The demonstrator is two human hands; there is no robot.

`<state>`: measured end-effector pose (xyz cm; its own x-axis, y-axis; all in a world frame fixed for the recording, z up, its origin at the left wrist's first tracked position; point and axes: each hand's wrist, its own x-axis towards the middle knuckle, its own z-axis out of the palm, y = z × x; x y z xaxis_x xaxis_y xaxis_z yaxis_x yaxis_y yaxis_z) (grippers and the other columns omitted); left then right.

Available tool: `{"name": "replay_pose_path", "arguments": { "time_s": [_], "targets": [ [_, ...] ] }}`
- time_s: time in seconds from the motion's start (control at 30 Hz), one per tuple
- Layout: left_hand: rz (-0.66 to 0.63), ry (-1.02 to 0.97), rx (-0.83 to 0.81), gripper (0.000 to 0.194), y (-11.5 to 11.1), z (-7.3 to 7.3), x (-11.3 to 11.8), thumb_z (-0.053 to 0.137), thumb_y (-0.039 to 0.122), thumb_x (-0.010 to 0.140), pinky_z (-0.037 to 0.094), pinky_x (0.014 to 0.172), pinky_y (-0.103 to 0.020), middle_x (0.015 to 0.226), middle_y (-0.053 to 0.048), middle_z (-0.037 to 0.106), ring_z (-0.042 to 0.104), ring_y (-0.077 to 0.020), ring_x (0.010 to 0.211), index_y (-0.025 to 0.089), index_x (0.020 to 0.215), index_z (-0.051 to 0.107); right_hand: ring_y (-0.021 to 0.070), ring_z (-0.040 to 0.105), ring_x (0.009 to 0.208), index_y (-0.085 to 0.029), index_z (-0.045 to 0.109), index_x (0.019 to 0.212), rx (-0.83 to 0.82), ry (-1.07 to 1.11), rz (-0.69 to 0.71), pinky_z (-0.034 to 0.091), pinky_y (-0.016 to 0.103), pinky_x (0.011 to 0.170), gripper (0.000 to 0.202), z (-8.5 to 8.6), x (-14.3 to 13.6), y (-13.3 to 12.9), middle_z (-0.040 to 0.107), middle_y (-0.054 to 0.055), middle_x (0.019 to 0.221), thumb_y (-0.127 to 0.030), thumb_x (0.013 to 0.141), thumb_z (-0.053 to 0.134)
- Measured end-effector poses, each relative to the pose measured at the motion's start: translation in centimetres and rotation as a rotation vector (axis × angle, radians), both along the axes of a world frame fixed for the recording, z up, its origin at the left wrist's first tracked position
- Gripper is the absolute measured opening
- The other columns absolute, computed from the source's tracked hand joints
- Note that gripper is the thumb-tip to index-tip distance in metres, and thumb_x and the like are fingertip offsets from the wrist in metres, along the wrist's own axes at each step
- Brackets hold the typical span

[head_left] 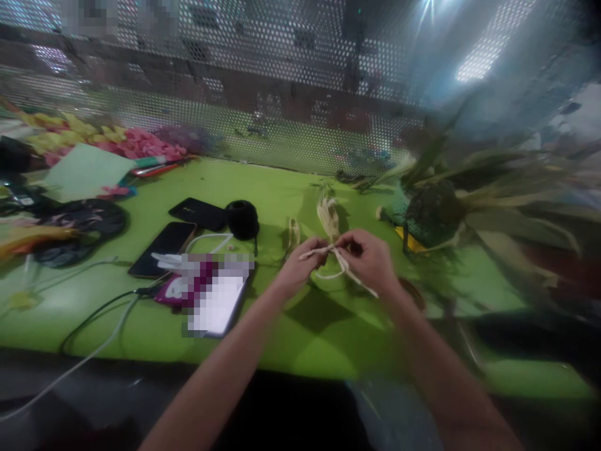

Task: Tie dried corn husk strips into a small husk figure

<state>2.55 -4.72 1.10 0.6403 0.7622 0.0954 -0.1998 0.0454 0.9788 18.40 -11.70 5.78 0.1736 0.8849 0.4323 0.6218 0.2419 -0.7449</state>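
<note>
Both my hands meet over the green table [277, 351] at a bundle that looks like dried corn husk [327, 213]. The husk points away from me, its near end at my fingertips. A pale, twisted fibre strip [346, 268] crosses there; one end sticks out to the left and a loop hangs below. My left hand [304, 263] is closed, pinching the strip beside the bundle's near end. My right hand [369, 255] pinches the strip from the other side. My fingers partly hide the crossing. Just left of the bundle lies a small curled husk piece [293, 233].
On the left lie a dark phone [162, 249], another dark phone [197, 213], a black thread ball [242, 219], a purple packet [174, 291], a lit-screen device [218, 307] and cables. Blurred long leaves [498, 200] spread at right. Behind rises a perforated metal panel [282, 81].
</note>
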Motion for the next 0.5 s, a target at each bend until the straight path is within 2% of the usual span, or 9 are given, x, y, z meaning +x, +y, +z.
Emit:
{"name": "replay_pose_path", "arguments": {
  "time_s": [0.07,0.17,0.23,0.3,0.43,0.5],
  "targets": [
    [-0.033,0.008,0.034,0.016,-0.1,-0.1,0.0,0.06,0.034,0.089,0.035,0.065,-0.024,0.078,0.001,0.055,0.046,-0.0107,0.07,0.018,0.09,0.062,0.0127,0.054,0.063,-0.02,0.068,0.077,-0.063,0.18,-0.005,0.041,0.025,0.058,0.002,-0.4,-0.2,0.3,0.064,0.0,0.071,-0.02,0.075,0.068],
    [-0.054,-0.011,0.08,0.017,-0.1,-0.4,0.0,0.059,0.035,0.091,0.036,0.066,-0.024,0.079,0.001,0.055,0.047,-0.011,0.072,0.019,0.092,0.062,0.0116,0.052,0.057,-0.019,0.063,0.072,-0.208,0.603,0.047,0.04,0.024,0.054,0.009,-1.0,-0.4,1.1,0.06,-0.002,0.065,-0.024,0.068,0.069],
    [-0.052,-0.036,0.081,0.017,0.0,-0.6,0.0,0.06,0.036,0.091,0.036,0.066,-0.024,0.081,0.0,0.055,0.048,-0.0112,0.073,0.019,0.093,0.062,0.0119,0.053,0.058,-0.019,0.062,0.072,-0.266,0.747,0.088,0.042,0.025,0.055,0.013,-1.0,-0.4,1.4,0.061,-0.002,0.066,-0.027,0.066,0.071],
    [-0.052,-0.038,0.059,0.02,0.1,-0.6,-0.1,0.06,0.038,0.09,0.036,0.065,-0.024,0.081,0.0,0.056,0.048,-0.0112,0.072,0.019,0.092,0.063,0.0127,0.056,0.062,-0.019,0.065,0.078,-0.257,0.661,0.106,0.044,0.026,0.058,0.015,-0.7,-0.3,1.3,0.064,0.0,0.072,-0.026,0.066,0.072],
    [-0.037,0.047,0.035,0.022,0.3,-0.4,-0.1,0.062,0.04,0.089,0.035,0.062,-0.025,0.08,-0.001,0.056,0.047,-0.0113,0.069,0.018,0.088,0.062,0.0138,0.054,0.068,-0.021,0.069,0.081,-0.09,0.203,0.042,0.042,0.026,0.059,0.007,-0.1,-0.3,0.4,0.066,0.002,0.079,-0.021,0.074,0.07],
    [-0.048,0.064,0.026,0.02,0.2,-0.4,0.0,0.061,0.038,0.089,0.036,0.064,-0.026,0.08,-0.001,0.057,0.047,-0.0117,0.07,0.018,0.086,0.062,0.0132,0.052,0.066,-0.021,0.067,0.078,-0.059,0.158,0.001,0.04,0.026,0.057,0.001,-0.3,-0.5,0.1,0.064,0.001,0.077,-0.02,0.077,0.068]
  ]
}}
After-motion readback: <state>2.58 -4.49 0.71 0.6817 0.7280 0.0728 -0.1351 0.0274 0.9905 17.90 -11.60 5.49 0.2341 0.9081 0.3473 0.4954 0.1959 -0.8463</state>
